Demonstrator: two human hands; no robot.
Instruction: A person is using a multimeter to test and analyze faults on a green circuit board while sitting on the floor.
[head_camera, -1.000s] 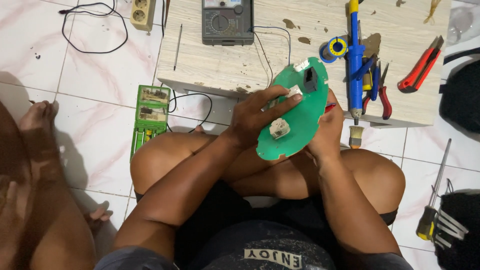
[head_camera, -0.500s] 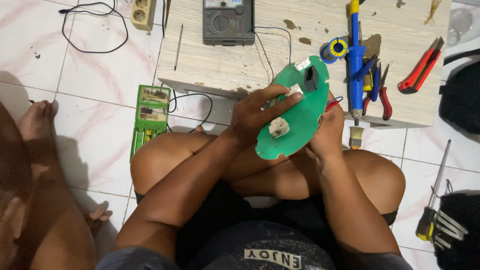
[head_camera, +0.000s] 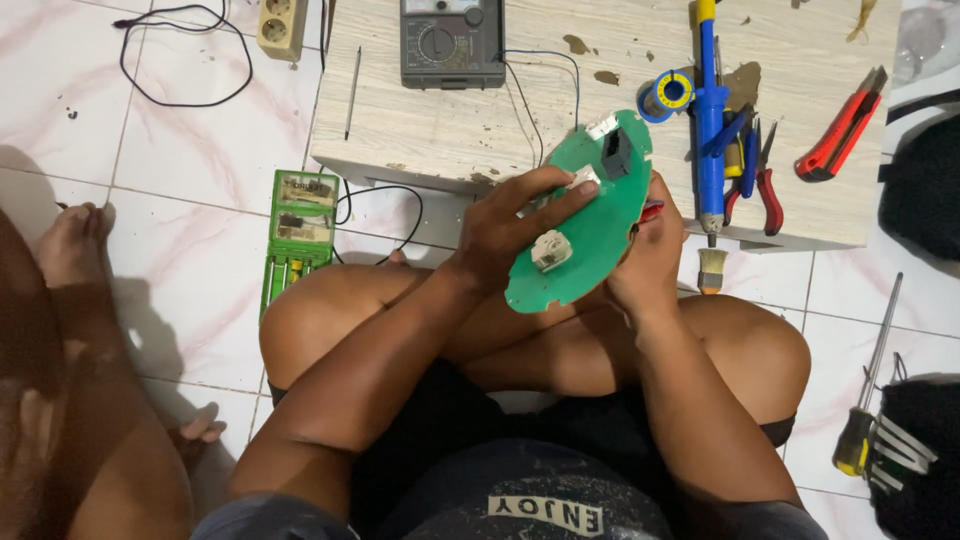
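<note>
Just below the bench (head_camera: 420, 130) edge, the left hand (head_camera: 505, 225) is pinching the tilted green board (head_camera: 600, 220), fingers closed on its face, while the right hand (head_camera: 650, 255) is gripping behind.

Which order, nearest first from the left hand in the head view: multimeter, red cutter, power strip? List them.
From the left hand:
1. Multimeter, on the table just above it.
2. Power strip, on the floor, upper left.
3. Red cutter, at the table's far right.
</note>
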